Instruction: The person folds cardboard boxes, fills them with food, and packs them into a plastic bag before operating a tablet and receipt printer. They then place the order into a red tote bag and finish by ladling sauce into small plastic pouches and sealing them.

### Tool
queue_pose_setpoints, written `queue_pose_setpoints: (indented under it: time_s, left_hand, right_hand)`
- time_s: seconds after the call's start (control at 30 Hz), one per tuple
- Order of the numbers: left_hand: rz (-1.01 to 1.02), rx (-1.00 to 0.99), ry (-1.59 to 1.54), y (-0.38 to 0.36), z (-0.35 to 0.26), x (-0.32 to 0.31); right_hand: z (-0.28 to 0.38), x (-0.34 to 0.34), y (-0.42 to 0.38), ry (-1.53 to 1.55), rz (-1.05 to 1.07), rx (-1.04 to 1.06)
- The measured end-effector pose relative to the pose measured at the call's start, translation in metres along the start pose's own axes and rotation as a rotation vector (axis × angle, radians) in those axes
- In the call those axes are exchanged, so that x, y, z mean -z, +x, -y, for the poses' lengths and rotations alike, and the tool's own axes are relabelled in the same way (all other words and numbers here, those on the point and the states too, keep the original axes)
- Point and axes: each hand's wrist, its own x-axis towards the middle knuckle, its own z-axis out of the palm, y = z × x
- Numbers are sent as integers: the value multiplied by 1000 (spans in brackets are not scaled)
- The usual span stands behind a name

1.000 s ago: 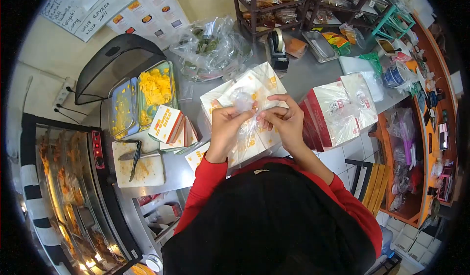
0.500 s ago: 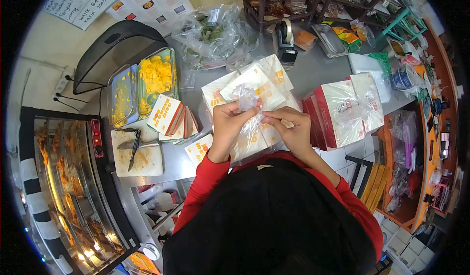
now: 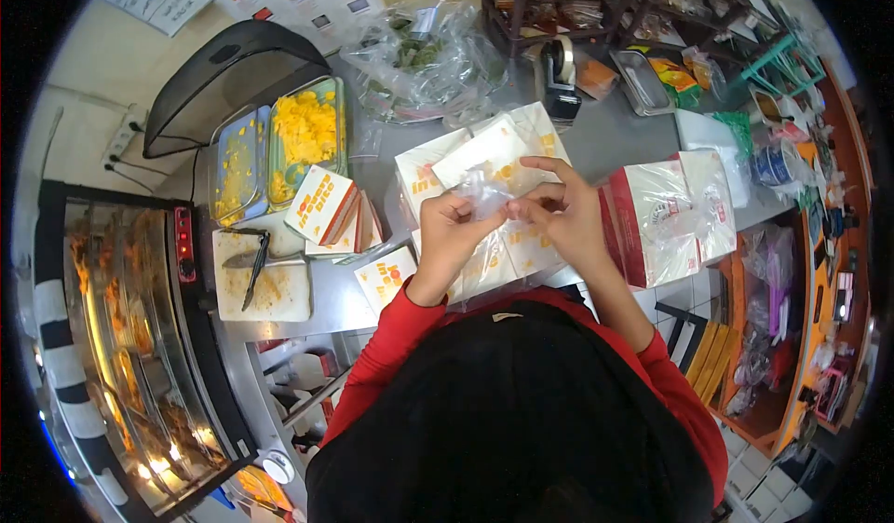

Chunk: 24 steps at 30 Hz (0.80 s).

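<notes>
A clear plastic bag (image 3: pixel 486 193) is gathered between my two hands, above white boxes with orange lettering (image 3: pixel 537 242). My left hand (image 3: pixel 454 234) is closed round the bag's bunched plastic, thumb pointing right. The fingers of my right hand (image 3: pixel 565 214) pinch the same plastic close to the left thumb, with the index finger raised and bent. The boxes stand stacked on the metal counter, some inside clear wrap. Whether the bag's neck is knotted cannot be made out.
Small folded boxes (image 3: pixel 328 208) and a cutting board (image 3: pixel 265 290) with a knife lie left. Behind are yellow food in glass containers (image 3: pixel 305 132), a bag of leaves (image 3: pixel 419 62) and a tape dispenser (image 3: pixel 559 81). Wrapped red-white boxes (image 3: pixel 666 216) stand right; a heated display (image 3: pixel 140 355) is far left.
My right hand has turned and lifted its index finger, still at the plastic. The left hand stays on the bag. The whole view has shifted slightly.
</notes>
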Motion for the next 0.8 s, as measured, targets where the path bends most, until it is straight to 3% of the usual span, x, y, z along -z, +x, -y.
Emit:
queue_pose_setpoints:
  time_s: [0.13,0.23,0.27,0.33,0.43,0.53,0.63,0.7,0.73,0.77,0.8]
  left_hand:
    - [61,-79,23,-2,7,6]
    - [114,-335,313,2,-2,9]
    - [139,-439,411,3,-9,8]
    - [177,-363,533,-3,-21,6]
    - [184,-402,677,-4,-18,5]
    - [145,-343,586,-11,-13,10]
    - [-126,-476,473,-52,-34,33]
    - [-609,-392,785,-90,2,69]
    - [-906,-234,874,-109,24,77]
    - [-1011,-157,989,-123,48,86]
    - [-981,45,928,-138,83,95]
  right_hand:
    - [12,24,32,-16,420,-141]
    - [3,32,52,-6,615,-26]
    - [9,32,52,-142,572,61]
    - [24,34,48,-419,476,239]
    - [14,26,53,-488,114,318]
    - [17,13,57,-641,237,236]
    - [72,20,47,-767,172,656]
    - [73,20,31,-641,339,622]
    - [70,16,24,-679,364,616]
    - [67,11,17,-717,389,611]
    - [54,-5,9,-851,356,622]
